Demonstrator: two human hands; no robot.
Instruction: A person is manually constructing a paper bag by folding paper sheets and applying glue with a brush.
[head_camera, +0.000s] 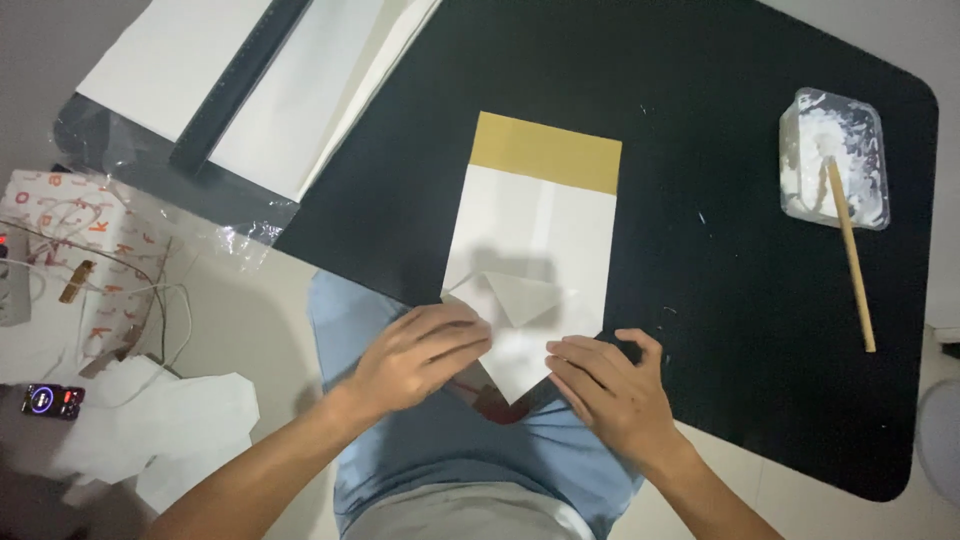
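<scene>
White paper bag — both hands' grip released, pressing folds, glue tub, stick apart

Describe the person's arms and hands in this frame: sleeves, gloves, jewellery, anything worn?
Both forearms are bare to the picture's lower edge; no sleeve shows. The left hand and the right hand wear no gloves, and no ring, watch or bracelet is visible on either. Fingernails look short and unpainted. Below the arms the person wears blue trousers and a light grey top.

Bare mat left of glue tub
</scene>
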